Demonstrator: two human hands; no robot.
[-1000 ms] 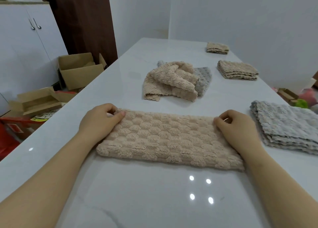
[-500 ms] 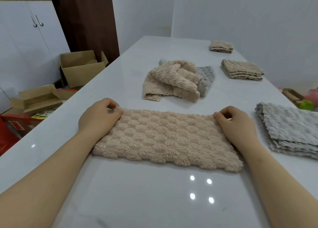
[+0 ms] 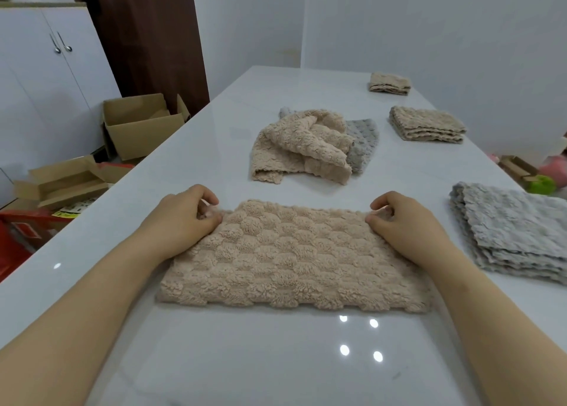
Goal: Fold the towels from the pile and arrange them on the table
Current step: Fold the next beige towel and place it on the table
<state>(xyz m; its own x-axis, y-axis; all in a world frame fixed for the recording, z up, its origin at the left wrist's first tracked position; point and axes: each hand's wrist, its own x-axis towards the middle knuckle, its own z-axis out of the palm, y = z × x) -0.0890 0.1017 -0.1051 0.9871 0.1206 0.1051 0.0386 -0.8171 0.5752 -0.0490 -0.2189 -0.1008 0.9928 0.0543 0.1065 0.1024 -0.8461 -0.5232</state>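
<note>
left hand [image 3: 181, 218], right hand [image 3: 402, 224]: both pinching beige towel [image 3: 291, 258] | folded stacks [image 3: 426, 125]: 3 (one grey)

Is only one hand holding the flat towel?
No, the left hand and the right hand each pinch a far corner of the towel.

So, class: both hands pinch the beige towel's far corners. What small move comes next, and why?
Probably bring the left hand over to the right hand, halving the fluffy beige towel: it lies as a long strip, unlike the compact folded beige stack.
</note>
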